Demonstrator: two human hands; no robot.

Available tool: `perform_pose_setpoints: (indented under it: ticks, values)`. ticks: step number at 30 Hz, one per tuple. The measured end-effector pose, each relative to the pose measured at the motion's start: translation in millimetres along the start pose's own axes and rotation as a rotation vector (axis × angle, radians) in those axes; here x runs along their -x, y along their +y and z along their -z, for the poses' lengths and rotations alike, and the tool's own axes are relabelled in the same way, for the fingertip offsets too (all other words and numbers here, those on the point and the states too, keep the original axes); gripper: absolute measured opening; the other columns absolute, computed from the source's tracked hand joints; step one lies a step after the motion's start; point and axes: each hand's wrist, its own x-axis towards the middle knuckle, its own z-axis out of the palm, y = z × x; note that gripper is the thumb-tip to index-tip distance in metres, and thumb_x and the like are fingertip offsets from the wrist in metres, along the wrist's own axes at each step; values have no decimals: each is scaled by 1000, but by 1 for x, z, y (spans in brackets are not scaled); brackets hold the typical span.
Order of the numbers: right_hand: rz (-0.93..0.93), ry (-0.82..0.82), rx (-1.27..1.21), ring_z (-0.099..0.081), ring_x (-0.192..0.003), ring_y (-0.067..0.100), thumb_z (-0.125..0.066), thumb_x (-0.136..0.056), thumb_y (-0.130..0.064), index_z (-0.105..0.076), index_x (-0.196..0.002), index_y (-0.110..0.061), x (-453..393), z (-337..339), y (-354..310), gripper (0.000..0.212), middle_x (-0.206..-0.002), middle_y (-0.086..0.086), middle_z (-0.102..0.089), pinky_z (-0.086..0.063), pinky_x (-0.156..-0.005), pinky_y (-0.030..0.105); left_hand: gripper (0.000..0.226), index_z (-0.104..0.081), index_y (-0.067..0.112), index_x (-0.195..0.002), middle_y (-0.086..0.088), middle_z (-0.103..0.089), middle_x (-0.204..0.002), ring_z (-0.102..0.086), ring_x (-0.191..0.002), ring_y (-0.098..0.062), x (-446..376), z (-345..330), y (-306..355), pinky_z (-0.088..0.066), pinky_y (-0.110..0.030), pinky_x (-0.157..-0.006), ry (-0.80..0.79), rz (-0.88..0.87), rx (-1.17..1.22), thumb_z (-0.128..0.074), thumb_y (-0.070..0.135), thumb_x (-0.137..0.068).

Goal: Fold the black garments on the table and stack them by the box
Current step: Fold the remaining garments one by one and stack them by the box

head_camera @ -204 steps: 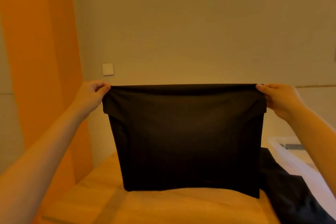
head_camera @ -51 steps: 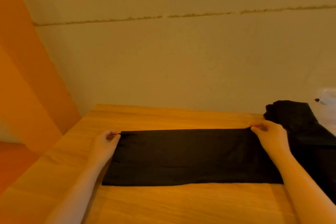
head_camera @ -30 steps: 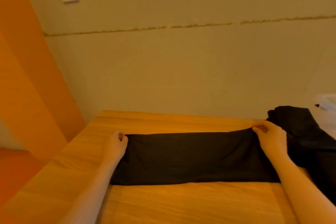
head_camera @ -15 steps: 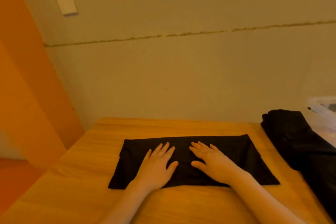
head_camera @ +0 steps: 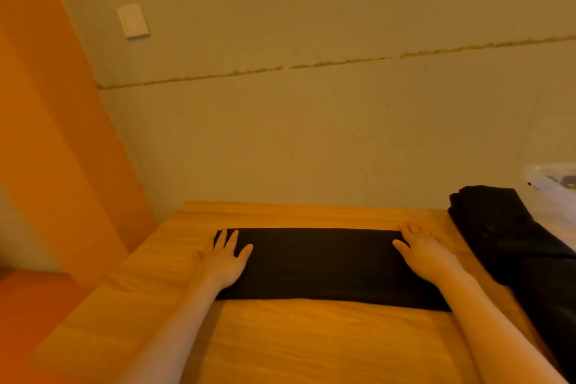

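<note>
Centrally, a folded black garment [head_camera: 324, 265] lies flat on the wooden worktop [head_camera: 311, 343] as a long band running left to right, its far edge straight and parallel to the wall [head_camera: 311, 134]. Left hand [head_camera: 226, 262]: palm down on the band's left end, fingers straight and slightly spread, the fingertips reaching the far-left corner; nothing is gripped. Right hand [head_camera: 425, 256]: palm down on the band's right end, fingers likewise extended and flat, thumb pointing inward across the cloth; its grip is also apart, pressing rather than pinching. Both forearms enter from the near edge of the head view.

To the right, just beside the band's right end, a pile of black garments [head_camera: 511, 243] rests on the worktop and extends toward the near right corner. Touching its far side is a translucent plastic box [head_camera: 554, 181], only partly in view at the right margin. A white wall plate [head_camera: 133, 21] sits high on the wall, next to an orange panel [head_camera: 46, 134] at left.
</note>
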Motion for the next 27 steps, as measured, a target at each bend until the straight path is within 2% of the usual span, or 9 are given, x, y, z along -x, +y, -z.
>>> perform_pose_setpoints:
  ticks: [3,7,10,12,15,17,21,25,27]
  values:
    - [12,-8,-74,-18,-142,21,-29,-101,-35,-14,-148,-17,13,5,8,53,-157,2,-11,-21,-114,34,61,-8,31,-150,-2,-2,-159,1,-145,-30,-3,6,0,-3,-51,-115,-5,-6,-16,-19,57,-97]
    - [44,42,-263,-32,-136,17,-41,-99,-27,-27,-145,-20,30,8,23,49,-151,0,-29,-30,-107,27,63,-6,27,-151,-5,5,-159,4,-145,-31,4,13,-6,-4,-48,-116,58,-1,5,-25,53,-97]
    - [71,96,-298,-34,-135,17,-43,-98,-24,-28,-144,-19,29,5,22,49,-150,1,-31,-31,-106,26,66,-8,18,-151,-10,2,-158,2,-145,-30,32,11,4,-6,-46,-118,192,9,-26,-29,50,-98]
    - [131,94,-310,-28,-138,15,-43,-98,-21,-27,-145,-21,26,5,16,49,-153,-2,-25,-27,-109,27,68,-8,18,-151,-10,0,-158,1,-146,-28,58,4,26,-5,-47,-117,179,9,18,-27,54,-96]
    - [191,5,-257,-20,-141,13,-40,-99,-22,-28,-144,-23,25,6,7,47,-153,-5,-22,-19,-113,28,73,-1,23,-151,-10,6,-158,8,-145,-30,78,-12,53,1,-53,-114,25,64,0,-21,63,-93]
    - [163,-30,-247,-21,-141,14,-37,-99,-28,-26,-144,-23,29,7,5,47,-154,-3,-21,-19,-113,29,76,1,26,-151,-9,8,-158,10,-144,-33,74,-16,52,2,-57,-113,7,104,-66,-17,67,-91]
    - [100,-113,-84,-15,-143,18,-32,-98,-41,-11,-148,-22,55,13,-4,57,-157,-1,-9,-19,-114,35,78,0,27,-151,-6,9,-158,11,-144,-33,44,-5,24,1,-57,-113,4,23,-94,-19,71,-88]
    - [47,-150,164,-14,-143,18,-27,-95,-53,-3,-149,-19,111,0,-17,68,-157,2,-3,-22,-113,37,73,-5,13,-151,-16,-7,-157,-11,-143,-38,31,11,18,-22,-48,-114,155,150,-84,-31,53,-96]
    - [55,-150,213,-21,-141,17,-27,-95,-54,-8,-149,-19,133,2,-19,67,-157,1,-9,-28,-111,34,69,-7,10,-151,-17,-5,-157,-10,-143,-38,42,10,45,-22,-47,-115,174,114,-33,-34,46,-98]
